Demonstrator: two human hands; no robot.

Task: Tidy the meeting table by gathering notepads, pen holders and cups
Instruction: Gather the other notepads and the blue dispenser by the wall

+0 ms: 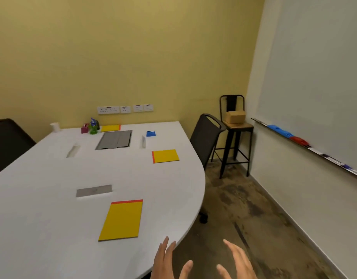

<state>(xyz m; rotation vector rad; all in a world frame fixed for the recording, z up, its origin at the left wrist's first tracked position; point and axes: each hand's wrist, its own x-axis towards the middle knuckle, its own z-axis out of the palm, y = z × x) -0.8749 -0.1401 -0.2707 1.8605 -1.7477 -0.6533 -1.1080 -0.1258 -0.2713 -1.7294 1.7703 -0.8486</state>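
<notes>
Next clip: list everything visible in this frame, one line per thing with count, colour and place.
notepads: three, yellow with orange binding; near edge, right side, far end
cup: one, white, far left corner
pen holders: cluster, green, dark and maroon, far end
tape dispenser: one, blue, far right
table: one, white, with grey cable hatches
chairs: two, black, either side
stool: one, black, wooden seat, corner
cardboard box: one, brown, on stool
whiteboard: one, right wall
left hand: open, over table edge
right hand: open, beside table

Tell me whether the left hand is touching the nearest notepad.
Apart. The head view shows bare white table between the left hand and the nearest notepad.
</notes>
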